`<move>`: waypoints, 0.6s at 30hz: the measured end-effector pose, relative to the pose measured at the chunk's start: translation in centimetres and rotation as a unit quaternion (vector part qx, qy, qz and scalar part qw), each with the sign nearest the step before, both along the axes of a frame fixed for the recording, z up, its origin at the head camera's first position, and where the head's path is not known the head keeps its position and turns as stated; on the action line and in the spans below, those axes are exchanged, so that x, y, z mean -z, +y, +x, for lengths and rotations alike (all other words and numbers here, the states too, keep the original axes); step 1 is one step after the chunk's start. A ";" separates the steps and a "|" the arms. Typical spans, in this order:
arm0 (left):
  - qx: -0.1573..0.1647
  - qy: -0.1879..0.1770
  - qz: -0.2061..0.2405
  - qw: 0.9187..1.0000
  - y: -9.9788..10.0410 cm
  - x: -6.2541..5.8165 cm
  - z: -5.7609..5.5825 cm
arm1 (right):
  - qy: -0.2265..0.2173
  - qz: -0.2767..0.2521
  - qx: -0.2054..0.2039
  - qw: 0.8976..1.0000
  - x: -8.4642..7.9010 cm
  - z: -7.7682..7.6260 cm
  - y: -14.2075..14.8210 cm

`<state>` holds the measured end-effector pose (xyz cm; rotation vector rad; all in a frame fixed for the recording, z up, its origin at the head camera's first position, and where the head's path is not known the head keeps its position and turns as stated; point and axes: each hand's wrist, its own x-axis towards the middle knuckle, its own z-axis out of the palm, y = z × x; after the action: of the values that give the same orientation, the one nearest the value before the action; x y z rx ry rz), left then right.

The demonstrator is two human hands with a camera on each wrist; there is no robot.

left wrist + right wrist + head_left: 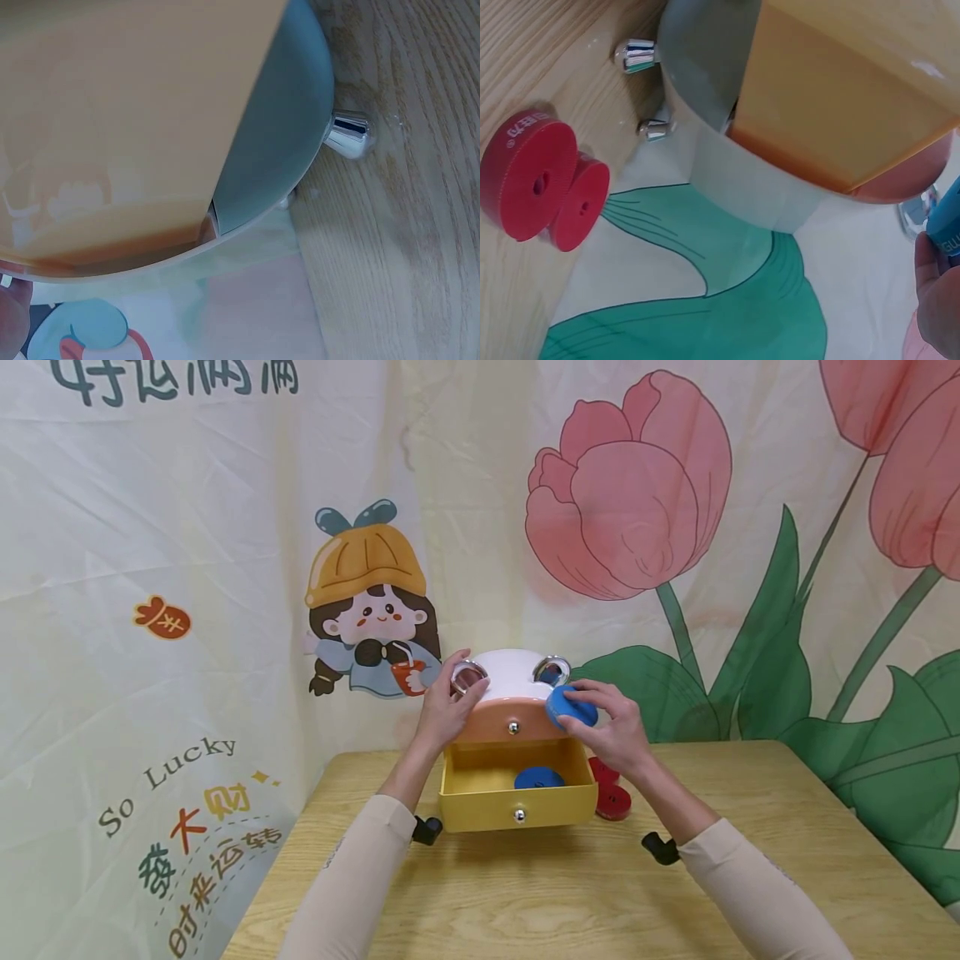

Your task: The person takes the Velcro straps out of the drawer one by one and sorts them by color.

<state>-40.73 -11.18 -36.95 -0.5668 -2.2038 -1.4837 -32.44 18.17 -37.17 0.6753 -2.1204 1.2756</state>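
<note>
A small two-drawer box (512,670) with a white domed top and two chrome-ringed eyes stands on the table. Its lower yellow drawer (480,812) is pulled out, with a blue roll of tape (538,776) inside. The upper orange drawer (487,723) is closed. My left hand (444,708) grips the box's left chrome-ringed eye (468,677), thumb and fingers on either side. Another blue roll of tape (564,707) is pinched in my right hand (618,725), beside the upper drawer's right end. In the right wrist view that roll (946,225) is partly cut off.
Two red rolls of tape (613,802) lie on the wooden table (517,893) to the right of the drawer. Chrome feet (636,56) show under the box. A printed cloth (480,527) hangs close behind it. Black wrist mounts (662,848) sit by both wrists.
</note>
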 end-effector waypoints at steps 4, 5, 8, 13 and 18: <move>0.001 -0.006 0.000 1.000 0.0 -0.1 0.1 | 0.001 -0.003 0.014 1.000 0.4 -0.5 0.3; 0.002 -0.006 0.001 1.000 0.0 -0.1 0.1 | 0.002 -0.005 0.017 1.000 0.5 -0.5 0.5; 0.001 -0.006 0.003 1.000 0.0 -0.1 0.2 | 0.001 -0.009 0.027 1.000 0.6 -0.7 0.8; 0.001 -0.003 0.004 1.000 0.1 -0.2 0.2 | -0.014 -0.008 0.041 0.999 0.9 -1.0 1.3; 0.003 -0.004 0.004 1.000 0.0 -0.1 0.2 | -0.031 -0.003 0.051 0.998 1.4 -1.2 1.5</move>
<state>-40.52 -11.18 -36.85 -0.5667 -2.2032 -1.4980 -33.68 19.72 -38.54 0.5232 -2.1709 1.2625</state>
